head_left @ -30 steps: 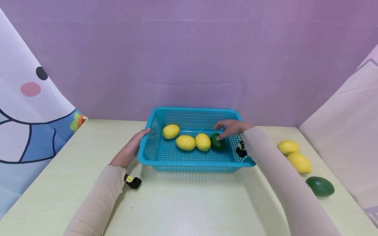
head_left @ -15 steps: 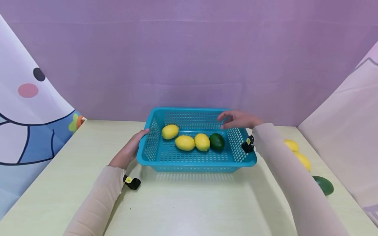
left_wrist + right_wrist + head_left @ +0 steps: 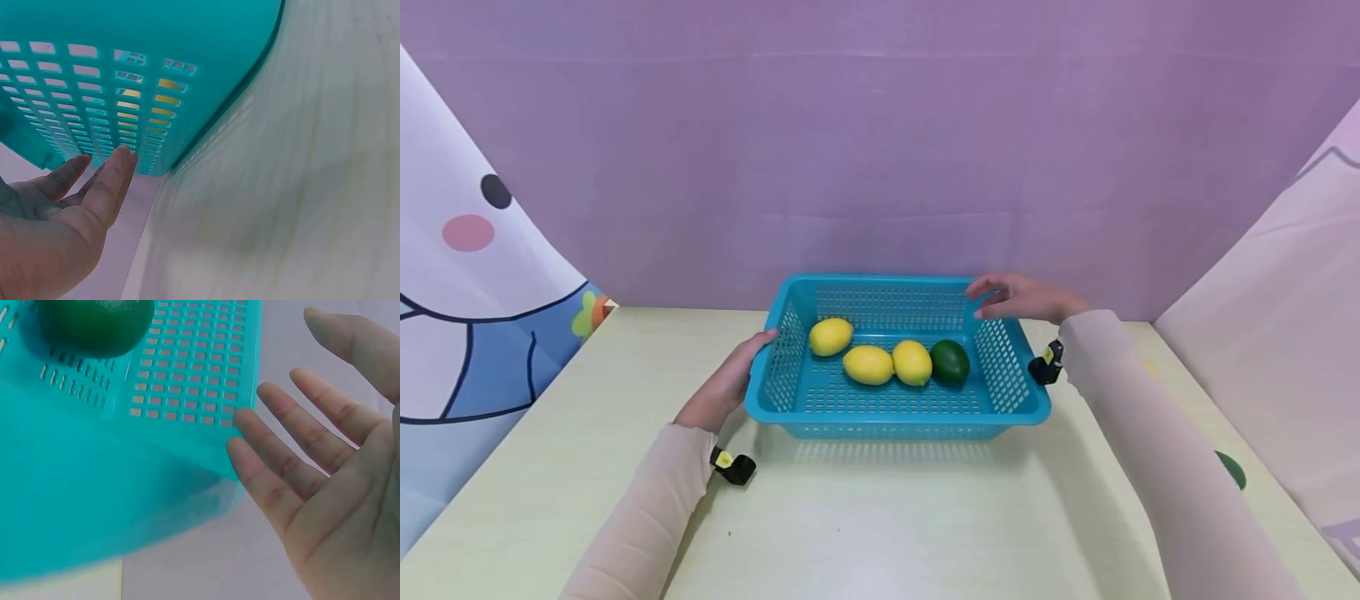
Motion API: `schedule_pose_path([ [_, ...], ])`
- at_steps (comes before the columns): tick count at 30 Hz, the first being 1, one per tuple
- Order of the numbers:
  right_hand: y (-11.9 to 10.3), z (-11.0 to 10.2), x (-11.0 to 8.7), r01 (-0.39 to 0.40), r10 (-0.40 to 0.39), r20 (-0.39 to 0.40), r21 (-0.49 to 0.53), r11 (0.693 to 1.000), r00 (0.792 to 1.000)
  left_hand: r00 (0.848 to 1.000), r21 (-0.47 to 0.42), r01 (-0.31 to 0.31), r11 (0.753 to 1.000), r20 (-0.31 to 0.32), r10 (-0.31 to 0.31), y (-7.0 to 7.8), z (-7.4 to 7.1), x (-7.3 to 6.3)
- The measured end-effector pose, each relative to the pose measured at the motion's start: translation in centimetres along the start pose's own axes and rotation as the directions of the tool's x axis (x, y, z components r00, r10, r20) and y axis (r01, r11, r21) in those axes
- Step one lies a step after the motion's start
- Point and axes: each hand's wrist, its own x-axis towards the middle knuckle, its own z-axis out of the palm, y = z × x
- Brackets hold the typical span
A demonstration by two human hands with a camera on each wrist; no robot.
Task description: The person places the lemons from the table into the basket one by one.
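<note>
A turquoise plastic basket (image 3: 917, 429) with perforated walls stands on the table. Inside it lie three lemons, one toward the left (image 3: 831, 337), another in the middle (image 3: 868, 365) and the last (image 3: 912, 363) beside a dark green avocado (image 3: 950, 362). My left hand (image 3: 733, 375) touches the basket's left side at the rim. In the left wrist view its fingers (image 3: 107, 184) extend fairly straight against the outer wall. Over the basket's back right corner, my right hand (image 3: 1026, 297) hovers with spread fingers, holding nothing. The right wrist view shows its bare palm (image 3: 350, 494).
At the table's right side, a second green avocado (image 3: 1231, 469) shows partly past the right sleeve (image 3: 1157, 450). A sliver of yellow (image 3: 1148, 365) peeks out behind that sleeve. A purple cloth (image 3: 880, 150) hangs behind the table.
The right hand has let go of the avocado in the basket and moved up and right. Its sleeve now covers most of the fruit on the right. The left hand stays at the rim.
</note>
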Motion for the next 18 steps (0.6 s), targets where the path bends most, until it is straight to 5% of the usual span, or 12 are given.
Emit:
schedule_pose_path([
  [18, 1.3, -1.4, -2.8, -0.020, 0.019, -0.085, -0.011, 1.000, 0.996, 1.000, -0.003, 0.015, 1.000, -0.011, -0.015, 0.3, 0.0, -0.1],
])
